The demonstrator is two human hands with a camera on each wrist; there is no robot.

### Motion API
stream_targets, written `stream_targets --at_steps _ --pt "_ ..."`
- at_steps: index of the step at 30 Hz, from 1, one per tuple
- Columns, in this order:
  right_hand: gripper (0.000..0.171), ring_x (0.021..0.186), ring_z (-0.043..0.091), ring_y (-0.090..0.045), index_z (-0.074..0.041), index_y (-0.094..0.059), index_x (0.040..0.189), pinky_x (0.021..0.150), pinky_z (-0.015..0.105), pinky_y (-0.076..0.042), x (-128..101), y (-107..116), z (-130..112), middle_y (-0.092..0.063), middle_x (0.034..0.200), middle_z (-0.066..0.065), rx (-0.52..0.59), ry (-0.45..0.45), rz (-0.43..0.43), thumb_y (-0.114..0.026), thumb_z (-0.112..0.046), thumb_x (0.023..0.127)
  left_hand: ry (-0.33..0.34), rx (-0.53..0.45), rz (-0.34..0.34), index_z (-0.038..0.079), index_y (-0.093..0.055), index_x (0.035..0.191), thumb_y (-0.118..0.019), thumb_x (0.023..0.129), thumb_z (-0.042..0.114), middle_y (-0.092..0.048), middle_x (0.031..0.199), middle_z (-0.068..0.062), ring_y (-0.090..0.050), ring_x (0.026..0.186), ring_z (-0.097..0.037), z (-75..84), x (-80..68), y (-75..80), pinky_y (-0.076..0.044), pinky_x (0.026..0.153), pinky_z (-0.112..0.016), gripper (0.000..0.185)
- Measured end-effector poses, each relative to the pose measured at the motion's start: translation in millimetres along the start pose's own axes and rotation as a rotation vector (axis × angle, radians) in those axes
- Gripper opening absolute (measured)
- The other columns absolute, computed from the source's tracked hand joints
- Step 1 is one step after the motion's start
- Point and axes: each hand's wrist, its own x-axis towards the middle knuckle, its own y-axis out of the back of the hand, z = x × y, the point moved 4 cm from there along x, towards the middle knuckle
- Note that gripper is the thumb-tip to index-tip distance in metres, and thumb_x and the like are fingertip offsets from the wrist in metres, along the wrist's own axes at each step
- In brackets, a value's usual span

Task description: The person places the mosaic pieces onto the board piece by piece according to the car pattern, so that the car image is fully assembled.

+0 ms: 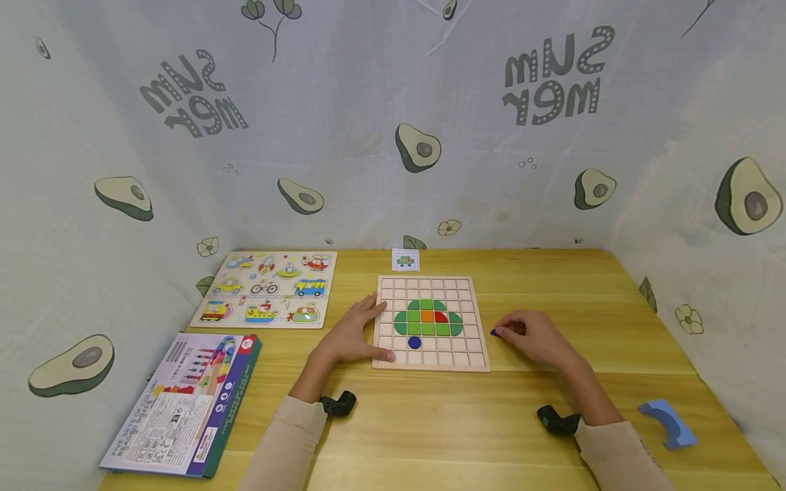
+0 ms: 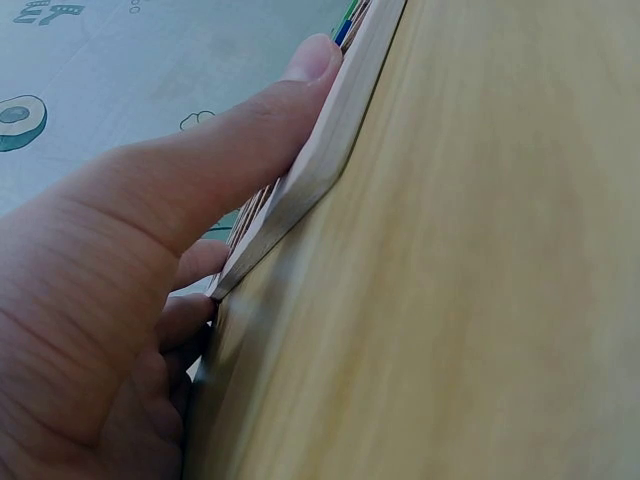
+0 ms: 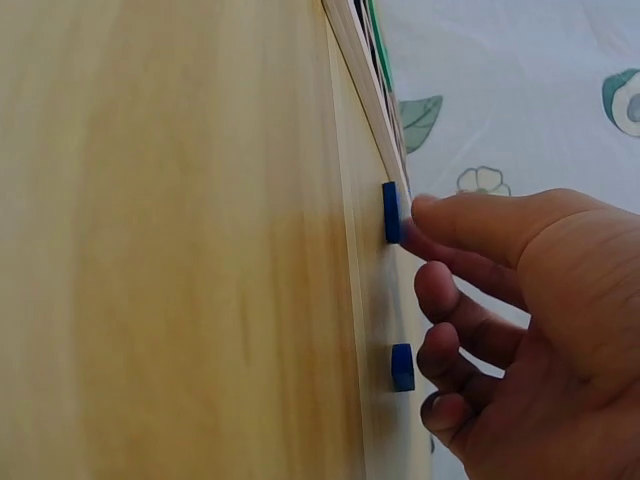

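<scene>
A wooden grid board [image 1: 383, 281] lies on the table, bearing green pieces [image 1: 426, 329], an orange square [image 1: 427, 316], a red rounded piece [image 1: 440, 317] and a blue disc [image 1: 414, 342]. My left hand [image 1: 351, 334] rests at the board's left side, thumb on the lower left corner and fingers spread along the edge. Right of the board, my right hand [image 1: 533, 335] pinches a small blue piece [image 3: 391, 212] between thumb and forefinger. A second blue piece [image 3: 402, 367] lies under its curled other fingers in the right wrist view; the hand hides it from the head view.
A small pattern card [image 1: 405, 260] lies behind the board. To the left are a vehicle puzzle board [image 1: 245, 304] and a boxed toy [image 1: 178, 409]. A light blue arch block [image 1: 669, 424] sits at the right. Printed cloth [image 1: 368, 136] hangs around the wooden table [image 1: 442, 429].
</scene>
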Motion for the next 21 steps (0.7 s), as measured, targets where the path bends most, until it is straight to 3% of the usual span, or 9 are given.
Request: stream_targets --at_steps 7,14,21 --pt "0.014 0.071 0.013 -0.047 -0.009 -0.077 0.103 0.062 0.025 -0.038 -0.8 0.4 2.8 -0.059 0.081 0.0 0.028 -0.022 -0.007 -0.075 -0.021 0.096 0.004 -0.009 -0.002 0.021 -0.034 0.163 -0.087 0.071 0.064 -0.013 0.175 -0.003 -0.012 0.161 -0.035 1.3 -0.7 0.4 -0.018 0.129 -0.056 0.115" --pt "0.01 0.072 0.014 -0.048 -0.008 -0.077 0.101 0.063 0.024 -0.04 -0.9 1.2 1.1 -0.063 0.083 0.0 0.022 -0.028 0.004 -0.072 -0.015 0.097 0.002 -0.014 -0.003 0.022 -0.034 0.163 -0.087 0.071 0.064 -0.013 0.175 -0.002 -0.012 0.161 -0.033 0.6 -0.4 0.2 -0.017 0.129 -0.055 0.115" --pt "0.011 0.075 0.015 -0.049 -0.011 -0.077 0.1 0.065 0.024 -0.042 -2.0 2.1 2.3 -0.064 0.087 0.001 0.024 -0.017 -0.012 -0.077 -0.02 0.094 0.004 -0.021 -0.004 0.021 -0.034 0.163 -0.088 0.07 0.063 -0.012 0.175 -0.002 -0.012 0.161 -0.033 0.6 -0.5 0.9 -0.018 0.129 -0.055 0.115"
